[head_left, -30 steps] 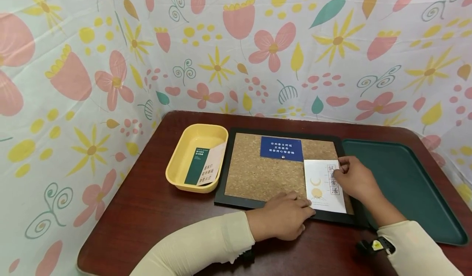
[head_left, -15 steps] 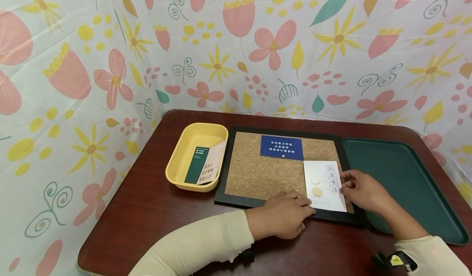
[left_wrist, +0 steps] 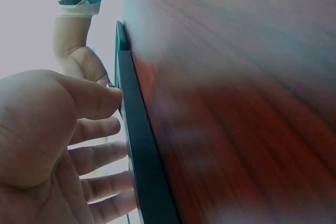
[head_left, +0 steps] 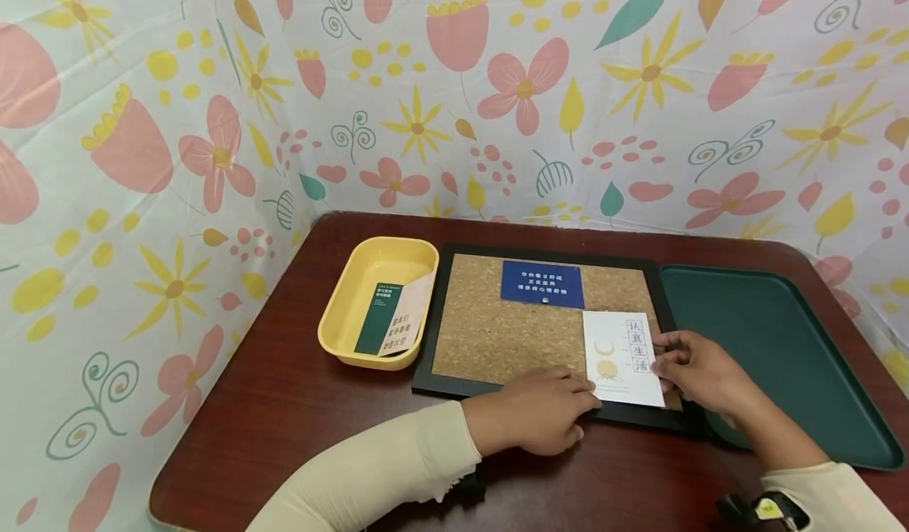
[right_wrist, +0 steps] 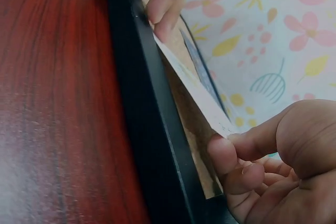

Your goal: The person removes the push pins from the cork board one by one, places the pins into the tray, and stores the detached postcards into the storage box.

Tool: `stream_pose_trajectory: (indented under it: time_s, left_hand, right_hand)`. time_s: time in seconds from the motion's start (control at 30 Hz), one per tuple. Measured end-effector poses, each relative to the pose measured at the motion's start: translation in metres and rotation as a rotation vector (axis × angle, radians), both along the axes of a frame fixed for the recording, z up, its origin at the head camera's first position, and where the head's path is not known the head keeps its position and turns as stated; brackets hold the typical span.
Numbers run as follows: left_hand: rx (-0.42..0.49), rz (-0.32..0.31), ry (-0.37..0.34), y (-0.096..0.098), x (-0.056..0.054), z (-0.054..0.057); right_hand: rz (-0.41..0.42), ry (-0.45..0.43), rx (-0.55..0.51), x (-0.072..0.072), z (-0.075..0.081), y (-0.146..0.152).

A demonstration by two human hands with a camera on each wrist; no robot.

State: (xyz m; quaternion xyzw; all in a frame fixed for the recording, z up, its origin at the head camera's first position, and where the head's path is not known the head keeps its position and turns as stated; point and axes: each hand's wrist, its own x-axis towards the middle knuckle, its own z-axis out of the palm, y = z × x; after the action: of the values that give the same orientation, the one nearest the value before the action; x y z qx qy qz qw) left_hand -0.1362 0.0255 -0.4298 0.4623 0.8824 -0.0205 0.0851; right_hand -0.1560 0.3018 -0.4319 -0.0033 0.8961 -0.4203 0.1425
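Observation:
A cork board (head_left: 497, 327) with a black frame lies on the table. A white card (head_left: 615, 374) with printed characters and a moon drawing lies over its lower right part. My right hand (head_left: 703, 374) pinches the card's right edge between thumb and fingers; in the right wrist view that hand (right_wrist: 283, 156) lifts the edge a little off the cork. My left hand (head_left: 543, 410) lies over the frame's front edge, its fingertips at the card's lower left corner. The left wrist view shows the fingers (left_wrist: 105, 156) fairly straight along the frame. A blue card (head_left: 543, 282) with a round pin sits higher on the cork.
Left of the board stands a yellow tray (head_left: 344, 295) holding a green card (head_left: 376, 323) and a pale pink card (head_left: 408, 311). A dark green tray (head_left: 753, 327) lies to the right, under the right forearm. A flowered cloth (head_left: 454, 121) hangs behind the table.
My right hand has slid from the card's upper right corner down its right edge, uncovering the printed characters. The card has shifted only slightly; my left hand stays nearly in place.

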Motion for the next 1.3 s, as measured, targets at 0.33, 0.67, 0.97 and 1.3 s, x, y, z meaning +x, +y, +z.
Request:
stream_pose_trajectory:
  time_s: [0.33, 0.67, 0.97, 1.3]
  left_hand:
    - [0.099, -0.001, -0.046, -0.012, -0.002, 0.01]
    - [0.293, 0.081, 0.004, -0.045, -0.017, 0.041]
    - [0.481, 0.325, -0.025, -0.103, -0.028, 0.071]
    - [0.607, 0.544, -0.001, -0.162, -0.036, 0.07]
  right_hand:
    - [-0.034, 0.002, -0.069, 0.005, -0.005, 0.0]
    - [-0.069, 0.045, -0.099, 0.002, -0.005, -0.005]
    - [-0.085, 0.025, -0.182, 0.005, -0.007, -0.011]
    - [-0.089, 0.017, -0.187, 0.004, -0.006, -0.016]
